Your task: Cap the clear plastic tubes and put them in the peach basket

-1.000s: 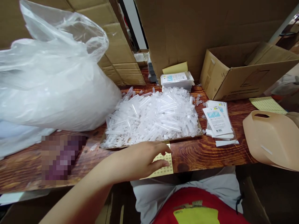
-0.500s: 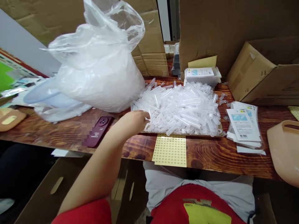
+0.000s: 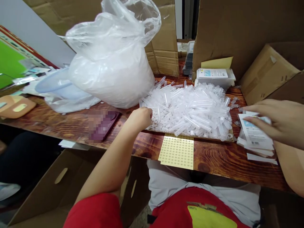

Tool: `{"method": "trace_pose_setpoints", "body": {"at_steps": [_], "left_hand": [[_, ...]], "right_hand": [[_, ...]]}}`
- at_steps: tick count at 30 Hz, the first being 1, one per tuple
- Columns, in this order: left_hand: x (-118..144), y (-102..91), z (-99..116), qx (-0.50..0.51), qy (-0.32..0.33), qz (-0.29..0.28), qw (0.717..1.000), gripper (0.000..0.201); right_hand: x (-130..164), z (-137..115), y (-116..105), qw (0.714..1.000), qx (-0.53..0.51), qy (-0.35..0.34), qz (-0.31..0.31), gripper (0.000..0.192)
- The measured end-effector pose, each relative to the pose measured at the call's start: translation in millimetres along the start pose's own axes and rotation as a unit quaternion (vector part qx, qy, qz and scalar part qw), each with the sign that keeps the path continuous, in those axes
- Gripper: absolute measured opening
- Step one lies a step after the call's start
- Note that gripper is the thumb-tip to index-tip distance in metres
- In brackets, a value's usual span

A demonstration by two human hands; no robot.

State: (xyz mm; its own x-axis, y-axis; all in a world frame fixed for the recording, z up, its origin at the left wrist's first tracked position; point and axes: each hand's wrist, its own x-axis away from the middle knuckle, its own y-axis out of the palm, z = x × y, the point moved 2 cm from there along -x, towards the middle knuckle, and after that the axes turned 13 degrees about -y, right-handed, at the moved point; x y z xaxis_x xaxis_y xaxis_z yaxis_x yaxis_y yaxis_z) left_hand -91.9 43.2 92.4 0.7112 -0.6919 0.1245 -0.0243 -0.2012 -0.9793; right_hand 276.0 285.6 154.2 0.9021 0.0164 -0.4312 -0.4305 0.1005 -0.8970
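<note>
My left hand (image 3: 142, 117) is closed at the left end of a heap of clear plastic tubes (image 3: 190, 107). Its curled fingertips rest by small white pieces (image 3: 162, 122), and whether they pinch one is hidden. At the right, my right hand (image 3: 276, 120) reaches in from the frame edge over a stack of printed cards in clear sleeves (image 3: 255, 134). Its thumb and fingers are stretched out and apart above the top card. Below the heap lies a yellow sheet of small round stickers (image 3: 177, 152).
A bulging white plastic bag (image 3: 111, 69) stands behind my left hand. A dark red phone (image 3: 105, 126) lies left of my forearm. More sleeved cards (image 3: 213, 76) stand behind the heap. A cardboard box (image 3: 268, 72) is at the right rear. A person's leg (image 3: 26, 167) shows at lower left.
My right hand has come into view from the right, over the card stack. My left hand stays at the heap's left end, with its fingers more curled. The view has shifted slightly.
</note>
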Motion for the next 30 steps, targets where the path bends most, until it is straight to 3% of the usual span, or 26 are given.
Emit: {"method": "trace_pose_setpoints", "body": {"at_steps": [2, 3, 8, 13, 19, 24, 27, 30], "left_hand": [[4, 5.5, 0, -0.002, -0.004, -0.026, 1.000, 0.024], [6, 8.9, 1, -0.003, -0.006, -0.034, 0.999, 0.024], [5, 22.9, 6, 0.026, -0.012, -0.016, 0.999, 0.030], [5, 29.2, 4, 0.072, -0.004, -0.005, 0.997, 0.034], [6, 35.7, -4, 0.121, -0.012, 0.011, 0.993, 0.033], [9, 37.7, -7, 0.153, -0.005, 0.020, 0.988, 0.029], [11, 40.3, -11, 0.186, 0.009, 0.029, 0.982, 0.025], [14, 41.8, -16, 0.256, 0.020, 0.069, 0.964, 0.023]], "right_hand": [[-47, -24, 27, 0.988, -0.013, -0.149, -0.046, 0.046], [-71, -38, 39, 0.983, -0.015, -0.173, -0.066, 0.038], [-171, -103, 84, 0.948, -0.031, -0.202, -0.242, 0.016], [-227, -128, 123, 0.933, -0.017, -0.204, -0.297, 0.033], [-244, -137, 162, 0.926, -0.014, -0.244, -0.287, 0.036], [-242, -132, 169, 0.921, -0.012, -0.273, -0.278, 0.033], [-233, -122, 159, 0.940, -0.017, -0.226, -0.256, 0.032], [-215, -108, 142, 0.973, -0.104, -0.100, -0.178, 0.025]]}}
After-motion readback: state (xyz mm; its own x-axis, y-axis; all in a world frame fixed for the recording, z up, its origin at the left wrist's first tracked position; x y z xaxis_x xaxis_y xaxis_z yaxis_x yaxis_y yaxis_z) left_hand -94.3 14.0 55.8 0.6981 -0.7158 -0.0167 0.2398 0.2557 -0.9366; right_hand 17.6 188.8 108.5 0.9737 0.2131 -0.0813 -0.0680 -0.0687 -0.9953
